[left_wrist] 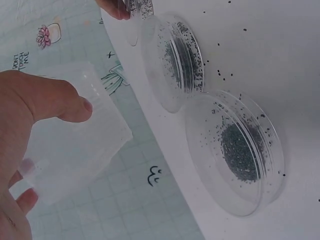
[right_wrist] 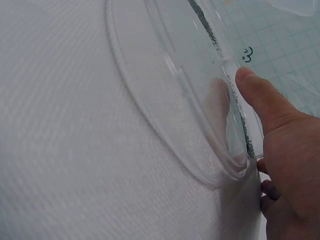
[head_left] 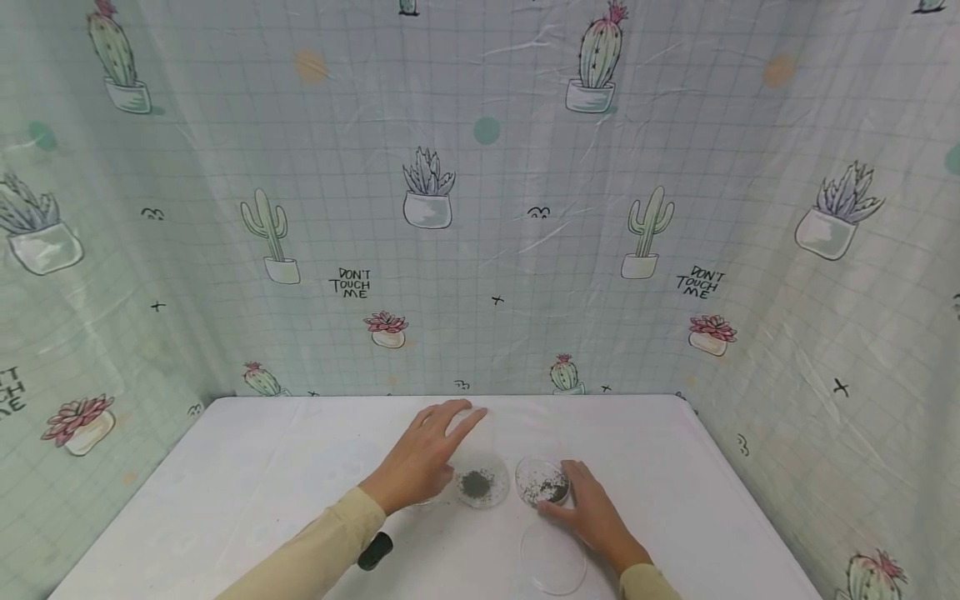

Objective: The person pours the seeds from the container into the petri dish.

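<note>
My left hand (head_left: 420, 460) holds a translucent, square-sided plastic container (left_wrist: 90, 145), thumb on its near side and fingertips showing behind. Its contents cannot be made out. Below it on the table stand clear petri dishes: the middle one (head_left: 480, 483) carries a heap of dark granules, and another (left_wrist: 240, 150) with a similar heap is nearest that hand. With thumb and fingers on opposite sides, my right hand (head_left: 592, 508) grips the right petri dish (head_left: 534, 473), where granules are scattered and gathered toward one side. A clear round lid (head_left: 552, 560) lies flat in front of it.
A small black object (head_left: 375, 552) lies by the left forearm, partly covered by the sleeve. Loose dark granules dot the white table (head_left: 660, 450) around the dishes. A patterned curtain (head_left: 487, 250) hangs behind the table and at both sides.
</note>
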A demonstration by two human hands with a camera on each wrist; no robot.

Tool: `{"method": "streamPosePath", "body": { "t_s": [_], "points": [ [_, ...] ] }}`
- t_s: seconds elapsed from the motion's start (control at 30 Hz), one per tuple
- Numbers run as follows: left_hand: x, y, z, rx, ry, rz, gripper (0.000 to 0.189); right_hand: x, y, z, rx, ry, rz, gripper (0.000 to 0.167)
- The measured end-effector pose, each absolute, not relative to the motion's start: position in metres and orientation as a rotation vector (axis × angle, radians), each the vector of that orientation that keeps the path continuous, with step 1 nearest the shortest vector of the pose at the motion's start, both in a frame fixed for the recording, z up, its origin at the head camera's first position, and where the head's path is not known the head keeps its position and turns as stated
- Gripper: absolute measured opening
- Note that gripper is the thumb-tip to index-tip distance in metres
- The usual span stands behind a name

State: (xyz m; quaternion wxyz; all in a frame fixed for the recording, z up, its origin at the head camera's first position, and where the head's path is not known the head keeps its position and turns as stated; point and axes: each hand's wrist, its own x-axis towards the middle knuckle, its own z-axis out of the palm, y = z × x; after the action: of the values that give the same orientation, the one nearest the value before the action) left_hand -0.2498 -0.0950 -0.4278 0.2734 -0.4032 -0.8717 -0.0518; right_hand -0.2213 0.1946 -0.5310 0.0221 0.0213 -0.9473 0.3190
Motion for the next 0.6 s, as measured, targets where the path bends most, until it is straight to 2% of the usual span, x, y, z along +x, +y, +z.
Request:
{"method": "streamPosePath", "body": {
  "t_s": [0.6],
  "points": [
    [-0.25, -0.118, -0.43, -0.955, -2.37, -0.215, 0.104, -0.221, 0.194, -0.53, 0.056, -2.938, 0.974, 0.092]
  ]
}}
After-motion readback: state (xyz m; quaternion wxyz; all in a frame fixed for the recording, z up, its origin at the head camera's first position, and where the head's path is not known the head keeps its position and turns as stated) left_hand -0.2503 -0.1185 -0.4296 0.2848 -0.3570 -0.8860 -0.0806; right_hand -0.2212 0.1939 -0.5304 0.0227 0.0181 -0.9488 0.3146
